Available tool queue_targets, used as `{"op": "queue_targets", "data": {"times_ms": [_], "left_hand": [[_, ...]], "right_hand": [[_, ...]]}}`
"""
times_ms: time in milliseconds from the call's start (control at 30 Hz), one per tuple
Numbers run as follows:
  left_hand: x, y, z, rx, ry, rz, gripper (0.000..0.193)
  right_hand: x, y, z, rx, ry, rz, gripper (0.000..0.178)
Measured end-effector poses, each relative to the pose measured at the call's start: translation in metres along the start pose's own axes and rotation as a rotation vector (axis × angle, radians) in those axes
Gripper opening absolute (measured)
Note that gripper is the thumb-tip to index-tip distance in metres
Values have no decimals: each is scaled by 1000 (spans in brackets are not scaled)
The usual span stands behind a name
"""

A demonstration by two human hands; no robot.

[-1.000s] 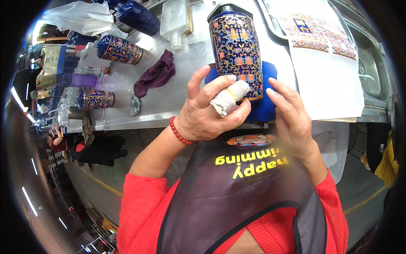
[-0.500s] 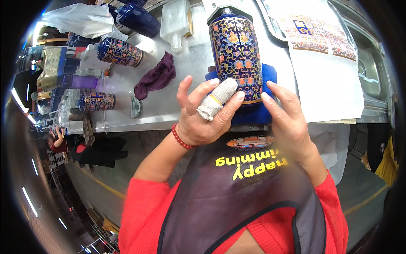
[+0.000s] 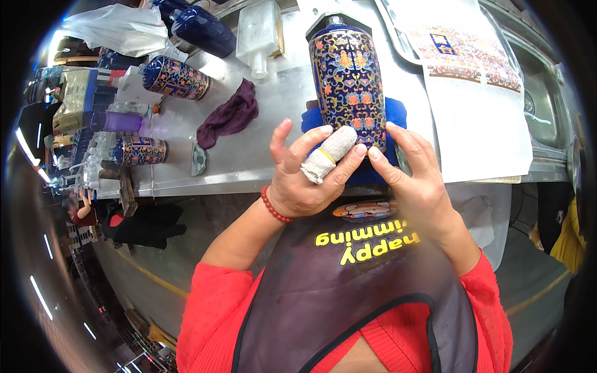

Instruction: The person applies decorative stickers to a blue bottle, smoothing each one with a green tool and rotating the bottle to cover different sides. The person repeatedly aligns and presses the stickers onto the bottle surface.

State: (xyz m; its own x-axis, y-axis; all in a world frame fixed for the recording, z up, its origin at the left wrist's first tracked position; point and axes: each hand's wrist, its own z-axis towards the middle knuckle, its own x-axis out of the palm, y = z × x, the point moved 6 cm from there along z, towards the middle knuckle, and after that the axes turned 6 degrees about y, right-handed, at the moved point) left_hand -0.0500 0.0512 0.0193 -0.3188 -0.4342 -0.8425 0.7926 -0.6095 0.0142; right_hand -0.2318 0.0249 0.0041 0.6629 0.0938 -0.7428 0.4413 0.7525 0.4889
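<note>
A dark blue bottle with a colourful floral pattern lies in front of me, neck away, its base toward me. Under its lower part is a folded blue cloth. My left hand, wearing a red bead bracelet, has its fingers spread, with the thumb and a fingertip at the base end. One finger wears a whitish fabric finger cover held by a yellow band. At the right side of the base, my right hand touches with thumb and forefinger, fingers extended. The fingers partly hide the bottle's lower edge.
A purple cloth lies left of the bottle. Further left stand patterned bottles, a plain blue bottle and a clear bottle. White sheets with printed pattern lie at right, beside a metal sink.
My left hand has shifted slightly right and nearer to me along the base. My right thumb has moved left and down, close to the left thumb.
</note>
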Motion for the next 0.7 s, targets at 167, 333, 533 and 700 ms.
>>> {"op": "queue_targets", "data": {"times_ms": [167,333,533,700], "left_hand": [[0,11,-4,-165,62,-112,46],[-1,26,5,-218,83,-237,74],[15,47,29,-291,87,-269,90],[13,42,39,-213,136,-160,92]], "right_hand": [[0,-8,3,63,-60,3,63],[-3,-17,20,92,-17,51,60],[-1,-33,47,183,20,106,62],[0,-35,57,118,0,111,59]]}}
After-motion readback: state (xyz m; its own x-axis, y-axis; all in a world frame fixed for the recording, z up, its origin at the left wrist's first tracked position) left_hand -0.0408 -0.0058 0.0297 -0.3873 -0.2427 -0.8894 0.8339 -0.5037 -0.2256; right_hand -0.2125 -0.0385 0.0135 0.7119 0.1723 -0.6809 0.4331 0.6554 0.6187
